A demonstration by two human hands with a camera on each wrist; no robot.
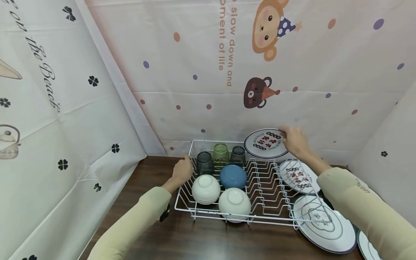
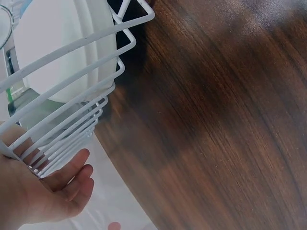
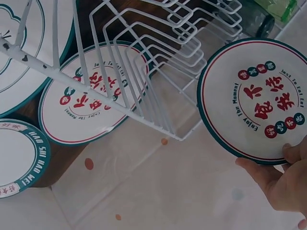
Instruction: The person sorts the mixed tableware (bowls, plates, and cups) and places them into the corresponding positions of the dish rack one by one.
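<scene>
My right hand (image 1: 294,141) pinches the edge of a white plate (image 1: 264,143) with red characters and a dark rim, held above the back of the white wire dish rack (image 1: 268,217). In the right wrist view the thumb lies on the printed face of the plate (image 3: 254,100). My left hand (image 1: 183,169) holds the rack's left side. In the left wrist view the side wires pass between its thumb and fingers (image 2: 74,177). Near it in the rack are two white bowls (image 1: 206,188) (image 1: 234,203), a blue bowl (image 1: 233,176) and three glasses (image 1: 221,156), all upside down.
Right of the rack, a smaller printed plate (image 1: 297,177) and a larger plate (image 1: 334,231) lie on the brown table (image 1: 156,238). Another plate (image 1: 367,247) shows partly behind the right sleeve. Patterned cloth (image 1: 182,79) hangs behind and at the sides.
</scene>
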